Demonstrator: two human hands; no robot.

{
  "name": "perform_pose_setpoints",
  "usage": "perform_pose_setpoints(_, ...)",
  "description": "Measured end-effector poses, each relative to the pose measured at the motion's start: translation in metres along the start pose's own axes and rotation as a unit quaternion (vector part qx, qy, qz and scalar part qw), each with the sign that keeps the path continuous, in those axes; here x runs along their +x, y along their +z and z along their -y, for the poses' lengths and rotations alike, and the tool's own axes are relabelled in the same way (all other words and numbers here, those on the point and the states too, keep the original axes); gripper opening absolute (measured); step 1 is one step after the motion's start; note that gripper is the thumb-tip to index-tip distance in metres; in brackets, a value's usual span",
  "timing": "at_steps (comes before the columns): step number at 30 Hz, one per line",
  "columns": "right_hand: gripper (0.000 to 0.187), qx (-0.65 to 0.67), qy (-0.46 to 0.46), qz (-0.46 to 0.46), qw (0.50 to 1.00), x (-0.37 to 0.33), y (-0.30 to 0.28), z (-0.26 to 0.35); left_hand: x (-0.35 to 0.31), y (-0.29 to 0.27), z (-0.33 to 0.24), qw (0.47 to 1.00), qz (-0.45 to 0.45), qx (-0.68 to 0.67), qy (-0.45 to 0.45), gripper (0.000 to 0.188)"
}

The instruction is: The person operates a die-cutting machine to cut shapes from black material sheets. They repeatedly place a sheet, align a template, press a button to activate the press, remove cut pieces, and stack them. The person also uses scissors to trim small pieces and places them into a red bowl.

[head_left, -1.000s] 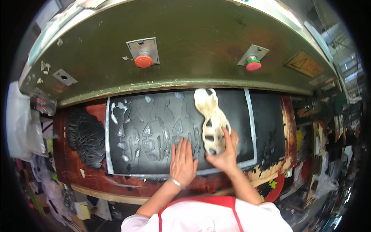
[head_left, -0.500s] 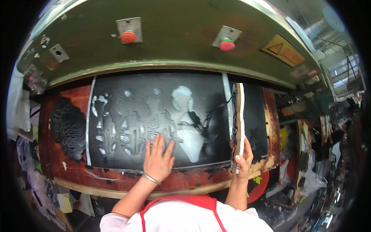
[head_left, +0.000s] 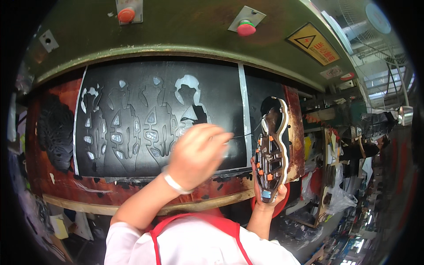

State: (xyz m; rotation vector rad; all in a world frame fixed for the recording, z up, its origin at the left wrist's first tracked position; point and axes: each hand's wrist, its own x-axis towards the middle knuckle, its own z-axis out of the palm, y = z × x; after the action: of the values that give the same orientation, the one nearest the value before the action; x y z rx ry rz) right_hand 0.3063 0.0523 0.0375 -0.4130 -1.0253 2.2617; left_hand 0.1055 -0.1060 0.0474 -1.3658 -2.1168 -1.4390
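Head view finds the right hand grasping the lower end of a sole-shaped cutting die, held up over the right end of the red-brown board, openwork face showing. Left hand is blurred above the black sheet; whether it grips anything cannot be told. A slip of this one-handed hold could drop the die, its edges nicking skin or scoring the sheet.

Before us, a sheet on our table; pile at left, die in right hand, press behind.
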Motion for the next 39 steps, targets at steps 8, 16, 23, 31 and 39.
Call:
perform_pose_setpoints(8, 0.103, 0.005, 0.023, -0.017, 1.0, 0.004, 0.003, 0.002, 0.034, 0.099, -0.002, 0.978, 0.172, 0.022, -0.12, 0.027)
perform_pose_setpoints(16, 0.104, 0.099, 0.027, -0.056, 0.993, 0.006, -0.018, 0.007, 0.013, 0.073, 0.044, 0.912, -0.036, -0.19, -0.363, 0.021)
perform_pose_setpoints(23, 0.105, 0.149, 0.013, -0.071, 0.986, -0.001, -0.025, 0.008, -0.002, 0.055, 0.08, 0.727, 0.009, -0.438, -0.528, 0.04)
perform_pose_setpoints(31, 0.101, -0.073, -0.001, -0.017, 0.997, 0.01, -0.021, 0.007, -0.056, 0.021, 0.034, 0.93, 0.301, 0.182, -0.104, 0.064)
perform_pose_setpoints(39, 0.084, -0.603, -0.075, 0.02, 0.794, 0.08, 0.0, -0.039, -0.067, 0.005, 0.031, 0.935, 0.32, 0.143, -0.055, 0.057)
